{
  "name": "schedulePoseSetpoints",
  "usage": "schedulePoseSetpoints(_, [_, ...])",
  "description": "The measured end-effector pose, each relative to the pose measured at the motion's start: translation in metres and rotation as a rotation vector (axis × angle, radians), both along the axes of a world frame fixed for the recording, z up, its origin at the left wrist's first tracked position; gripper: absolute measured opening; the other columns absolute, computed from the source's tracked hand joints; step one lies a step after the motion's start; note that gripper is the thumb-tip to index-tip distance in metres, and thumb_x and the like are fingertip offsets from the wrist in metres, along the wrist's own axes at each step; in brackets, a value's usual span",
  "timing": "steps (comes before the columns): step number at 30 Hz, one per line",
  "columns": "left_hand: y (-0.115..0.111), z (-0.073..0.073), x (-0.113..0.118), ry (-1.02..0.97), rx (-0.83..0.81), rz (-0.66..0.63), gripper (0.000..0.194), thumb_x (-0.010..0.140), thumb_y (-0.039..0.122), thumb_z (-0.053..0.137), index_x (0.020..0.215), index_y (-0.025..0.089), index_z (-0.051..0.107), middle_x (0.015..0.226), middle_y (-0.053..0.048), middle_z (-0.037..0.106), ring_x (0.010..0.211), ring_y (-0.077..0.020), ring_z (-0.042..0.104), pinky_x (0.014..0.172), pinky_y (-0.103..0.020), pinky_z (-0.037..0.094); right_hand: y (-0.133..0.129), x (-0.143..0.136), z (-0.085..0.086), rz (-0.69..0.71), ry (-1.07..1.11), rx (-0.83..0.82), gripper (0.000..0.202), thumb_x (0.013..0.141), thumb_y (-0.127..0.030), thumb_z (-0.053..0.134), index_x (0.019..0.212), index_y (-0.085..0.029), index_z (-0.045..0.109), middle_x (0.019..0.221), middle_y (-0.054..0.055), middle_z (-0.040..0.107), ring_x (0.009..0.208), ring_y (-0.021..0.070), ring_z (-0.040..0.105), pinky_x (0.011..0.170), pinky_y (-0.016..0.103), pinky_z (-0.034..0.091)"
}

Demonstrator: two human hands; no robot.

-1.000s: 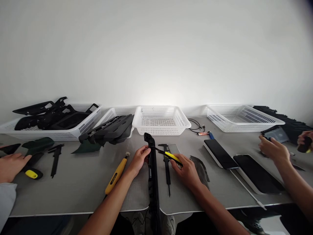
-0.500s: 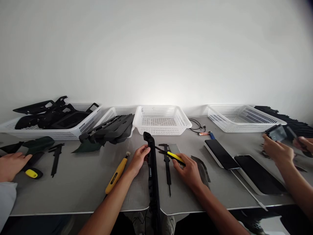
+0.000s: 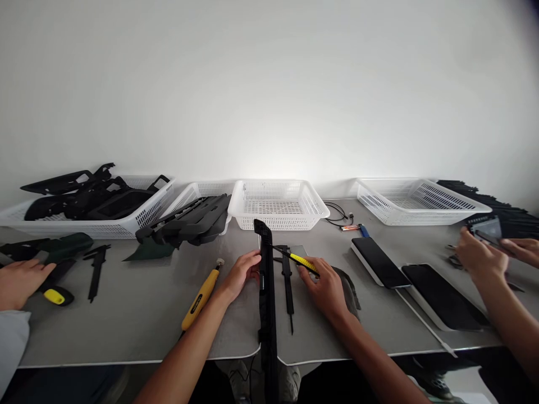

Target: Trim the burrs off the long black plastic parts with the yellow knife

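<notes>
My left hand (image 3: pixel 242 275) grips a long black plastic trim strip (image 3: pixel 266 292) near its upper end. The strip runs upright in the view, its lower end hanging past the table's front edge. In my right hand (image 3: pixel 324 286) is a yellow-and-black utility knife (image 3: pixel 304 261), its thin dark tip against the strip's right edge near the top. A black caliper (image 3: pixel 287 286) lies between the strip and my right hand. Under that hand is a dark grey cloth-like piece (image 3: pixel 349 292). The yellow pen-shaped power tool (image 3: pixel 201 297) rests left of my left forearm.
White baskets line the wall: one with black parts (image 3: pixel 126 227), one under stacked dark panels (image 3: pixel 197 219), a middle basket (image 3: pixel 278 221) and a right basket (image 3: pixel 421 216). Two phone-like devices (image 3: pixel 381 261) lie right. Co-workers' hands (image 3: pixel 21 283) (image 3: pixel 484 258) work at both sides.
The strip has turned slightly and its top has shifted right and up. The knife tip stays at its right edge. At right, the co-worker's two hands have come together over a part.
</notes>
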State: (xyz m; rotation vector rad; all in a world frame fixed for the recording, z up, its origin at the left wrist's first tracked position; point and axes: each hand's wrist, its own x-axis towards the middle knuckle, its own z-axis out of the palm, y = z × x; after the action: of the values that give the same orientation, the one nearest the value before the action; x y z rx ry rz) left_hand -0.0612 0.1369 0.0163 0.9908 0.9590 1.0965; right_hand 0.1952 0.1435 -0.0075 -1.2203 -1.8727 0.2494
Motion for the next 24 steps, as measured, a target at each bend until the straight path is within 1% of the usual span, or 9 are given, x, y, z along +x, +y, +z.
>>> schedulePoseSetpoints(3, [-0.0004,-0.0018,0.0005,0.017,-0.012,-0.021,0.05,0.081,0.049,0.077,0.117,0.014,0.076,0.085,-0.005,0.074,0.07,-0.0177,0.064,0.06,-0.026,0.048,0.0013,0.0013,-0.0004,-0.012,0.021,-0.029,0.022,0.101,-0.04,0.057,0.108,-0.023,0.07,0.102,0.006,0.075,0.096,0.0239,0.069,0.085,0.033,0.051])
schedulePoseSetpoints(6, [-0.0006,-0.0018,0.0013,0.021,-0.012,0.001,0.049,0.081,0.048,0.076,0.117,0.014,0.076,0.086,-0.005,0.075,0.071,-0.0175,0.064,0.062,-0.026,0.048,-0.0002,0.0018,0.002,0.036,0.031,-0.055,0.016,0.098,-0.036,0.06,0.102,-0.024,0.07,0.098,0.005,0.074,0.092,0.0231,0.068,0.083,0.032,0.051])
schedulePoseSetpoints(10, [-0.0011,0.0012,0.002,0.023,-0.03,0.018,0.051,0.08,0.049,0.075,0.118,0.014,0.076,0.084,-0.005,0.075,0.069,-0.0174,0.063,0.061,-0.026,0.046,-0.002,0.0017,0.0052,0.046,0.029,-0.052,0.013,0.096,-0.033,0.06,0.1,-0.024,0.069,0.095,0.005,0.074,0.091,0.0236,0.068,0.081,0.032,0.051])
schedulePoseSetpoints(14, [-0.0016,0.003,0.0016,0.026,-0.038,0.049,0.051,0.079,0.049,0.075,0.116,0.015,0.076,0.084,-0.005,0.075,0.069,-0.0172,0.064,0.061,-0.026,0.045,-0.0013,0.0025,0.0043,0.058,0.033,-0.043,0.012,0.094,-0.031,0.061,0.098,-0.024,0.07,0.095,0.005,0.075,0.091,0.0235,0.069,0.082,0.032,0.052])
schedulePoseSetpoints(20, [-0.0004,0.0002,0.0008,0.011,-0.038,0.084,0.052,0.078,0.048,0.078,0.116,0.014,0.076,0.083,-0.004,0.075,0.069,-0.0169,0.064,0.064,-0.026,0.047,-0.0019,0.0027,0.0037,0.078,0.03,-0.011,0.011,0.092,-0.028,0.063,0.097,-0.023,0.072,0.093,0.004,0.075,0.087,0.0216,0.07,0.083,0.032,0.053])
schedulePoseSetpoints(24, [0.0008,-0.0008,-0.0003,-0.005,-0.025,0.091,0.051,0.079,0.048,0.076,0.117,0.015,0.076,0.086,-0.004,0.076,0.071,-0.0171,0.064,0.064,-0.026,0.046,-0.0035,0.0019,0.0047,0.077,0.021,-0.017,0.013,0.091,-0.029,0.062,0.097,-0.023,0.072,0.093,0.005,0.075,0.087,0.0226,0.07,0.082,0.033,0.053])
